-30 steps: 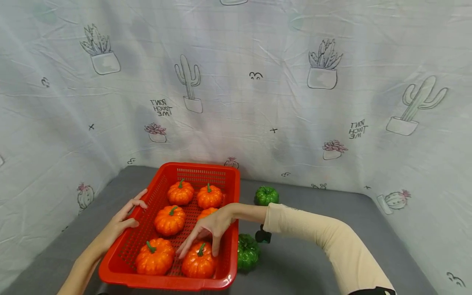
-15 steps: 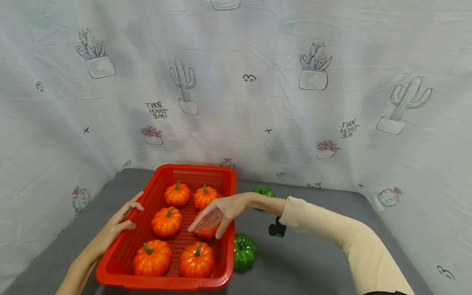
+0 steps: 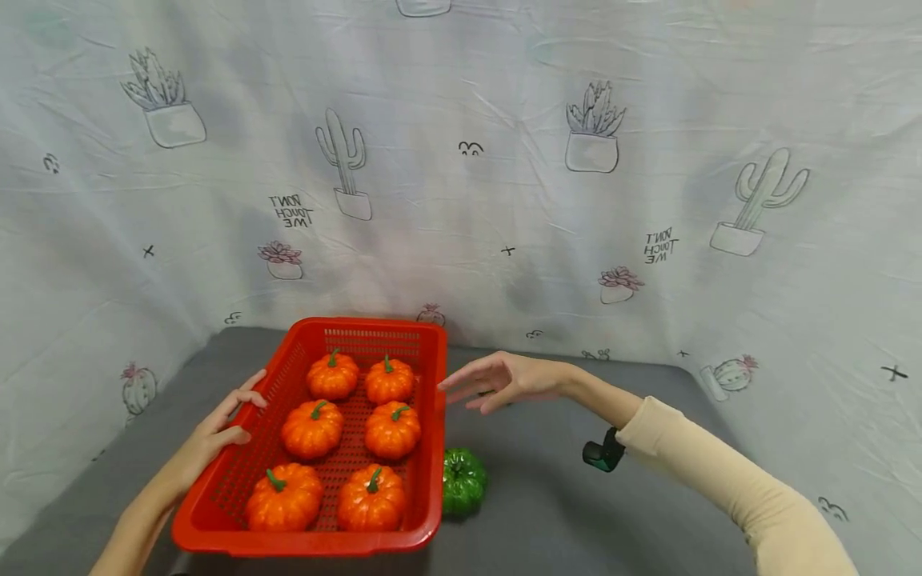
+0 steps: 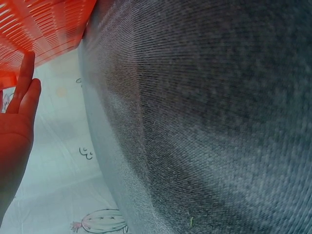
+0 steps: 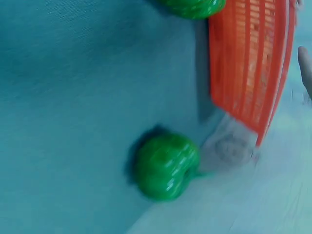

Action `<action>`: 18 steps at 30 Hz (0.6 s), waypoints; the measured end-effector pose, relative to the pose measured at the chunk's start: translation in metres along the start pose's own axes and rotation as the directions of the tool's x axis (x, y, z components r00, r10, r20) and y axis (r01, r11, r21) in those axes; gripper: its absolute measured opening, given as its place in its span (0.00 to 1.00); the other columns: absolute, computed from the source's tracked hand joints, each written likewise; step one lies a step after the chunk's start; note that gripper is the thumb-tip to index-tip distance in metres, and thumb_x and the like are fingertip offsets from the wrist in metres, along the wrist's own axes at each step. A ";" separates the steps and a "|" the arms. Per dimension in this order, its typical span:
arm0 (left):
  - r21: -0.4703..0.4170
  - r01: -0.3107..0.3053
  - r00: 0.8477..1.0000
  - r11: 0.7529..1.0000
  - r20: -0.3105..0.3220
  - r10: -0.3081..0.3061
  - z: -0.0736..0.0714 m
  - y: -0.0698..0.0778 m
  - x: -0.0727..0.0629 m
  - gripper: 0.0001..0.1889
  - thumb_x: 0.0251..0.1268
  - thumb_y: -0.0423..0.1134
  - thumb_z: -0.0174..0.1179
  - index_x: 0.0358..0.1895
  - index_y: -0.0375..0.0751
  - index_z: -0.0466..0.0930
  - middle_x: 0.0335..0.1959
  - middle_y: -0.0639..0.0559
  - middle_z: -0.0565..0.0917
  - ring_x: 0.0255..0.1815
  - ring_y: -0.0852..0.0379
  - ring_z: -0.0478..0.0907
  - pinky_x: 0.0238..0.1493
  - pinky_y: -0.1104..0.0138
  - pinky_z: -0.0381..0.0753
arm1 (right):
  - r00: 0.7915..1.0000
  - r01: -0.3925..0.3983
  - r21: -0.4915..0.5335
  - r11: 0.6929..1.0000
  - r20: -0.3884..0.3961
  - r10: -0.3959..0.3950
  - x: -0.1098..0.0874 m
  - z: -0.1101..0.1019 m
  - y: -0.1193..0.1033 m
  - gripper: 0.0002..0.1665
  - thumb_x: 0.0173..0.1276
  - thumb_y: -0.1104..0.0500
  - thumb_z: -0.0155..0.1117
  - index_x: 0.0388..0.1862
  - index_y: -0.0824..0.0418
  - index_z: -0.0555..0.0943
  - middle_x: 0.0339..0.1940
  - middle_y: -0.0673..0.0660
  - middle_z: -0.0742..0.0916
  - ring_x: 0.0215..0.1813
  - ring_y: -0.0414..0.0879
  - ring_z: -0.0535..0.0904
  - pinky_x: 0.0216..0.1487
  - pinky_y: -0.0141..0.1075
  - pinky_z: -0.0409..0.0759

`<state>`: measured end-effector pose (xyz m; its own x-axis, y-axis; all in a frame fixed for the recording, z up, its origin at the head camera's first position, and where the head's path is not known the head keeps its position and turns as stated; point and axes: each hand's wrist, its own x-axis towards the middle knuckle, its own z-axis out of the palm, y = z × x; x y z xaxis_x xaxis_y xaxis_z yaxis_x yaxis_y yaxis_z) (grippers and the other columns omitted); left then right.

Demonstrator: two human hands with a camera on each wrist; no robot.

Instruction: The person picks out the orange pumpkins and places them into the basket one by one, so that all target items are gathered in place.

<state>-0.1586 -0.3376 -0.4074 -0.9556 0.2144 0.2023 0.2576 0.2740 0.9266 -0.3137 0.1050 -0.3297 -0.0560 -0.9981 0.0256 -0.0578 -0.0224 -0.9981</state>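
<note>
A red plastic basket (image 3: 441, 448) with slotted walls holds several small orange pumpkins (image 3: 312, 430) with green stems, set in two columns. At the basket's left rim, my left hand (image 3: 209, 444) grips with thumb and fingers; in the left wrist view its fingers (image 4: 28, 95) reach up to the outer wall. My right hand (image 3: 515, 380) hovers just right of the basket's right rim, fingers loosely extended and holding nothing. Beneath it, mostly hidden in the head view, a green ribbed pumpkin (image 5: 165, 166) lies on the table. Another green pumpkin (image 3: 463, 482) sits beside the basket's right wall.
The grey cloth-covered table (image 3: 562, 512) runs back to a white curtain (image 3: 432, 200) printed with cacti and succulents. A black wrist camera (image 3: 603, 450) hangs under the right forearm.
My right hand has risen from over the front right orange pumpkin and moved out right and back, past the basket's rim. The left hand keeps its grip on the basket.
</note>
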 end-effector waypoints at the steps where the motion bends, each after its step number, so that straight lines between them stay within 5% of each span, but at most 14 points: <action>1: 0.007 -0.007 1.000 1.000 0.001 0.007 0.000 -0.001 0.001 0.19 0.62 0.22 0.44 0.56 0.31 0.62 0.78 0.61 0.45 0.60 0.74 0.65 0.42 0.67 0.78 | 1.000 0.007 -0.017 1.000 -0.029 -0.007 -0.008 -0.001 0.000 0.34 0.66 0.70 0.59 0.68 0.78 0.59 0.72 0.68 0.65 0.71 0.63 0.59 0.66 0.50 0.62; 7: 0.067 -0.054 0.998 0.996 -0.009 0.055 0.001 -0.007 0.002 0.18 0.60 0.21 0.45 0.54 0.32 0.64 0.76 0.64 0.48 0.62 0.77 0.56 0.43 0.73 0.72 | 0.967 -0.055 -0.186 0.981 -0.255 0.006 -0.063 0.000 0.000 0.29 0.70 0.71 0.53 0.69 0.72 0.63 0.71 0.65 0.68 0.69 0.63 0.64 0.62 0.45 0.69; 11: 0.012 -0.021 1.000 1.000 -0.003 0.021 0.000 -0.007 0.001 0.18 0.60 0.21 0.44 0.54 0.30 0.63 0.77 0.63 0.47 0.59 0.75 0.62 0.42 0.69 0.77 | 0.910 -0.155 -0.250 0.956 -0.412 0.040 -0.097 0.010 -0.002 0.29 0.70 0.69 0.54 0.70 0.65 0.65 0.70 0.62 0.70 0.69 0.61 0.64 0.60 0.40 0.71; 18: 0.079 -0.035 0.999 0.996 0.001 0.035 -0.008 -0.006 0.000 0.18 0.61 0.22 0.45 0.55 0.32 0.63 0.77 0.62 0.46 0.60 0.77 0.59 0.42 0.71 0.75 | 0.821 -0.254 -0.367 0.895 -0.571 -0.001 -0.139 0.027 0.002 0.28 0.71 0.64 0.56 0.70 0.61 0.67 0.69 0.61 0.71 0.67 0.54 0.69 0.58 0.36 0.73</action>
<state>-0.1617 -0.3470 -0.4100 -0.9459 0.2251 0.2338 0.3011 0.3397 0.8910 -0.2788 0.2421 -0.3367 -0.6148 -0.7868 0.0543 -0.4035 0.2546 -0.8788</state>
